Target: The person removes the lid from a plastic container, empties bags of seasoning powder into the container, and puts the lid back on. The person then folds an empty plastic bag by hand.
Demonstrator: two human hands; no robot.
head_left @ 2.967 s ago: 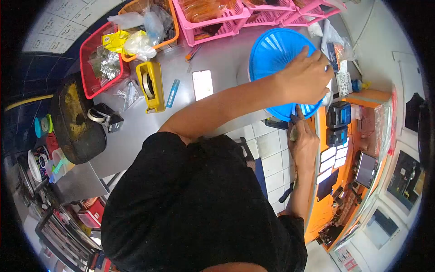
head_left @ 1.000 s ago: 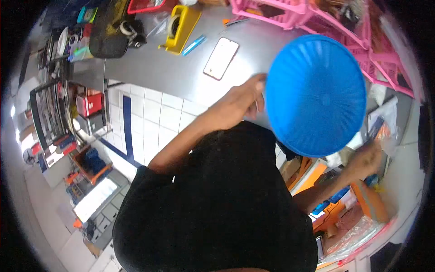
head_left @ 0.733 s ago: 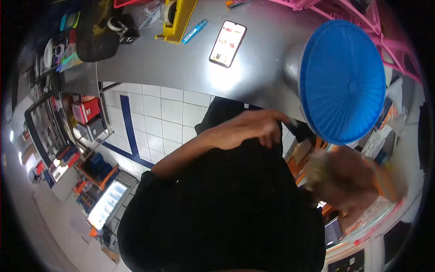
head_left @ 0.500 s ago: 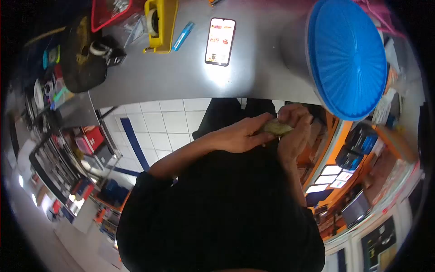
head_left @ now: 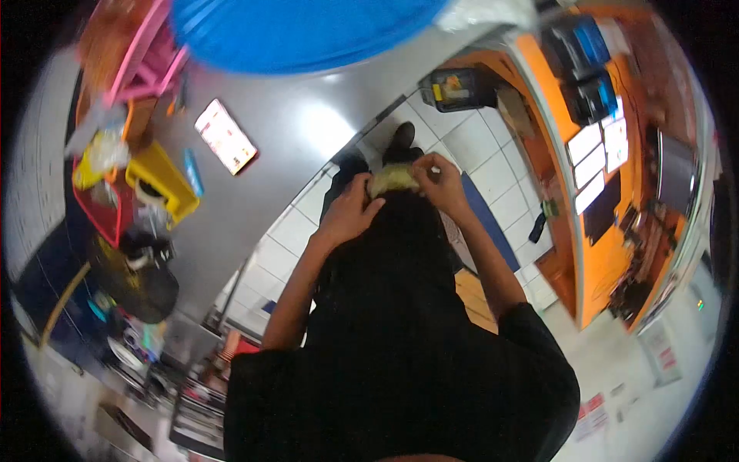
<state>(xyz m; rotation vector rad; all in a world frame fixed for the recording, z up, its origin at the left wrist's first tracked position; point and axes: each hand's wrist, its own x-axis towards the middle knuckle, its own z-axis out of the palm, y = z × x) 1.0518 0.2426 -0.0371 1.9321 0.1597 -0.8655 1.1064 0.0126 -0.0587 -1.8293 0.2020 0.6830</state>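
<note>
A small yellowish-green packet, blurred, is held between both hands in front of my body. My left hand grips its left end, with thumb and fingers closed on it. At its right end, my right hand pinches the packet between thumb and fingertips. A large container with a ribbed blue lid stands on the metal counter beyond the hands. To the left on that counter lies a phone with a lit screen.
A yellow tape dispenser, a blue marker and a red basket are at the left. A pink rack stands behind them. On the right is an orange desk with black devices; a black crate sits below.
The view has swung round to the right, so the blue lid now appears at the top. My hands have moved slightly apart, with the packet stretched between them.
</note>
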